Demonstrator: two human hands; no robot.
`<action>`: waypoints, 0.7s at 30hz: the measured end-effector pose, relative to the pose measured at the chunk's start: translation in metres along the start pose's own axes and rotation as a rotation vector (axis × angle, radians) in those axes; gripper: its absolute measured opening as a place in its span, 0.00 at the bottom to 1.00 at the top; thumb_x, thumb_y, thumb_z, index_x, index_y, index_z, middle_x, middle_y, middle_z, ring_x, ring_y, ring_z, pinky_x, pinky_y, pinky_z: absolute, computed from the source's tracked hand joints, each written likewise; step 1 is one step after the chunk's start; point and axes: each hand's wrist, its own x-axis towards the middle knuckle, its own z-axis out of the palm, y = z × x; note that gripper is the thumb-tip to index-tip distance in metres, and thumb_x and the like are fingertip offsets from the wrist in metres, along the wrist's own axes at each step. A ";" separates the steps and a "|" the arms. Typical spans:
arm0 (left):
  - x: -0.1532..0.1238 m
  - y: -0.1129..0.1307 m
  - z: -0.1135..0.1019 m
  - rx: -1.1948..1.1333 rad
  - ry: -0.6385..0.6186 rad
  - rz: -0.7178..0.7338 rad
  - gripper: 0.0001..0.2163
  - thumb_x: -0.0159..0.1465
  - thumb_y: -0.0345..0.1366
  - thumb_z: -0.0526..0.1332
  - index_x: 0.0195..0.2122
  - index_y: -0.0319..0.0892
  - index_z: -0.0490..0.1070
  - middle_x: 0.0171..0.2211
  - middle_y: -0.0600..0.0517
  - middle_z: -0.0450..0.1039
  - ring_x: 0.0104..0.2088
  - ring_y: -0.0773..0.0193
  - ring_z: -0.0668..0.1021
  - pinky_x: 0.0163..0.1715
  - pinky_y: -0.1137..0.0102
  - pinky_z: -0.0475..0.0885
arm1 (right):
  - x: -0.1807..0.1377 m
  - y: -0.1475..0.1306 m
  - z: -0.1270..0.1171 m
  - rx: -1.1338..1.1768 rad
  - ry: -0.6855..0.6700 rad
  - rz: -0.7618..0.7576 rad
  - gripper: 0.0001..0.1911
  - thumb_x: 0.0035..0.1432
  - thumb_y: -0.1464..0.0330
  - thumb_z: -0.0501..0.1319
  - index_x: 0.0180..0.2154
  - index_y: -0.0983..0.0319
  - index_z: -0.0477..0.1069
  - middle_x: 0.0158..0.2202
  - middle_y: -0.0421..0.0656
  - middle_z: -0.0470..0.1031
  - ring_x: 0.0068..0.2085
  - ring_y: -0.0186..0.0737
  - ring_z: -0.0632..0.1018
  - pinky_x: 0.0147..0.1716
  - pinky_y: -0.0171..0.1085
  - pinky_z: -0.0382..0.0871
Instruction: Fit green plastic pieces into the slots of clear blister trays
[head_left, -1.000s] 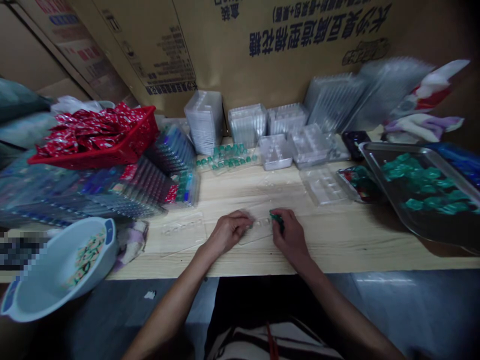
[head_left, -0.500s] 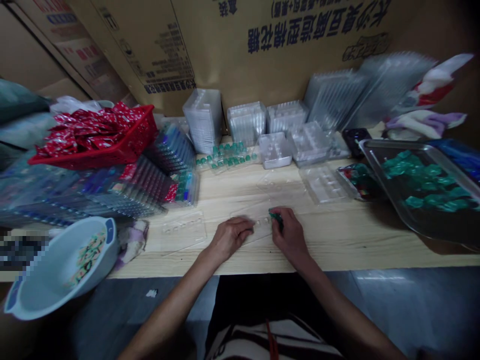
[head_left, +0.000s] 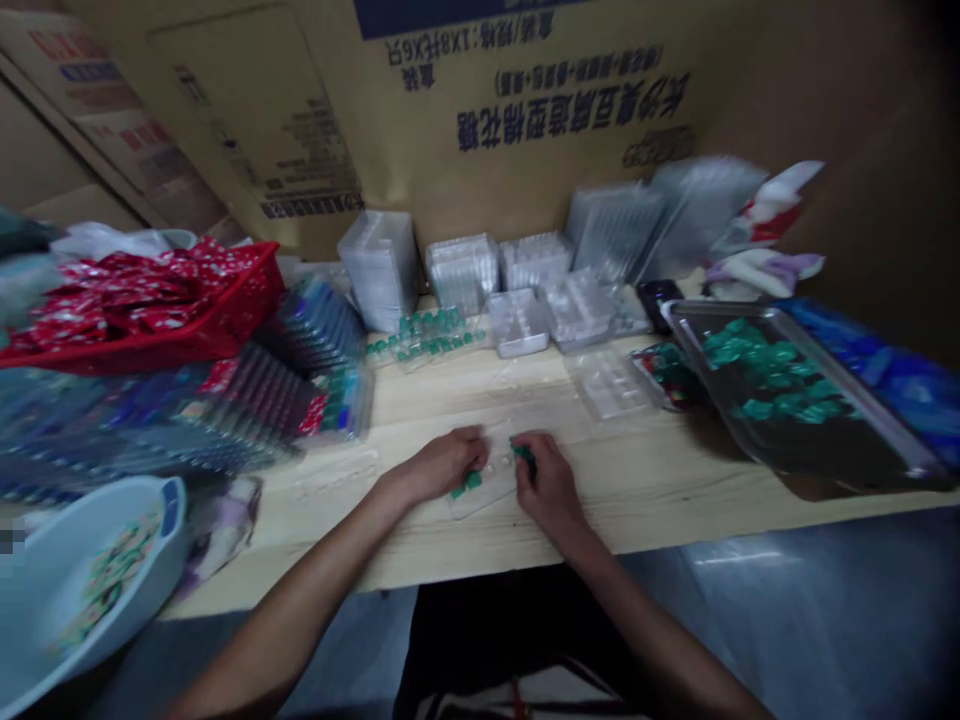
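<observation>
A wall of printed cardboard cartons (head_left: pixel 525 130) rises along the far side of a pale wooden workbench (head_left: pixel 637 480). On the right of the bench sits a steel tray (head_left: pixel 847 385) holding a loose pile of green plastic pieces (head_left: pixel 772 370). On the left, a red plastic basket (head_left: pixel 225 325) is heaped with red foil packets (head_left: pixel 135 300), and a light blue basin (head_left: pixel 45 570) sits at the near left corner, beyond the bench edge. Stacks of clear blister trays (head_left: pixel 379 270) line the far edge, and in front of them lies a row of clear blister strips with green pieces seated in them (head_left: pixel 427 338).

Both hands work at the near middle of the bench, around a clear blister strip (head_left: pixel 487 490) lying flat on the wood. The left hand (head_left: pixel 439 465) rests on the strip's left end with its fingers curled, just above two green pieces (head_left: pixel 471 482); whether it grips anything, I cannot tell. The right hand (head_left: pixel 551 490) is closed in a pinch on a small green piece (head_left: pixel 523 452), right at the strip's far right edge.
</observation>
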 end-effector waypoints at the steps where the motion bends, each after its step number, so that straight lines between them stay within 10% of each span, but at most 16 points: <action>1: -0.003 0.001 -0.001 0.005 0.024 -0.041 0.08 0.62 0.29 0.54 0.33 0.41 0.73 0.37 0.46 0.73 0.36 0.61 0.74 0.40 0.69 0.69 | 0.000 -0.001 0.001 0.003 0.006 0.005 0.12 0.57 0.77 0.53 0.41 0.61 0.68 0.39 0.47 0.70 0.43 0.44 0.73 0.45 0.43 0.70; 5: -0.006 -0.011 -0.015 -0.232 0.260 -0.311 0.06 0.63 0.39 0.56 0.34 0.45 0.70 0.33 0.51 0.75 0.34 0.60 0.75 0.38 0.68 0.70 | 0.004 -0.008 0.002 0.026 0.006 0.028 0.14 0.55 0.79 0.52 0.41 0.61 0.67 0.40 0.46 0.70 0.43 0.43 0.72 0.45 0.43 0.70; 10: 0.031 -0.017 -0.049 -0.390 0.397 -0.283 0.08 0.58 0.43 0.57 0.33 0.44 0.66 0.24 0.55 0.71 0.24 0.65 0.71 0.27 0.72 0.67 | 0.009 -0.013 -0.001 0.032 0.017 0.055 0.18 0.51 0.82 0.53 0.42 0.60 0.66 0.41 0.45 0.70 0.44 0.44 0.72 0.44 0.43 0.69; 21: 0.209 0.110 -0.072 -0.149 0.319 0.051 0.09 0.57 0.35 0.59 0.21 0.39 0.73 0.18 0.56 0.67 0.24 0.67 0.70 0.25 0.74 0.58 | 0.007 -0.015 -0.004 0.019 0.002 0.072 0.20 0.51 0.83 0.53 0.43 0.58 0.65 0.43 0.45 0.70 0.47 0.46 0.73 0.46 0.45 0.71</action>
